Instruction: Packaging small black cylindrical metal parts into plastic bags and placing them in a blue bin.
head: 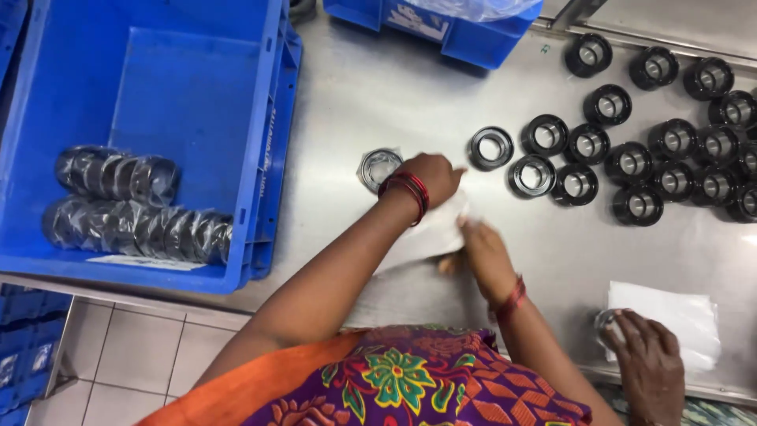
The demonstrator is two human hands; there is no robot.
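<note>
The person's left hand (430, 175) and right hand (485, 256) both rest on a white cloth (430, 233) spread on the steel counter (378, 102). The left fingers curl over its far edge; whether the right fingers grip it cannot be told. A wrapped ring (380, 167) lies just beside the left hand. Black rings (631, 150) crowd the counter's right side. A co-worker's hand (648, 359) touches another white cloth (678, 315). Wrapped ring stacks (134, 205) lie in a blue crate (197, 79).
</note>
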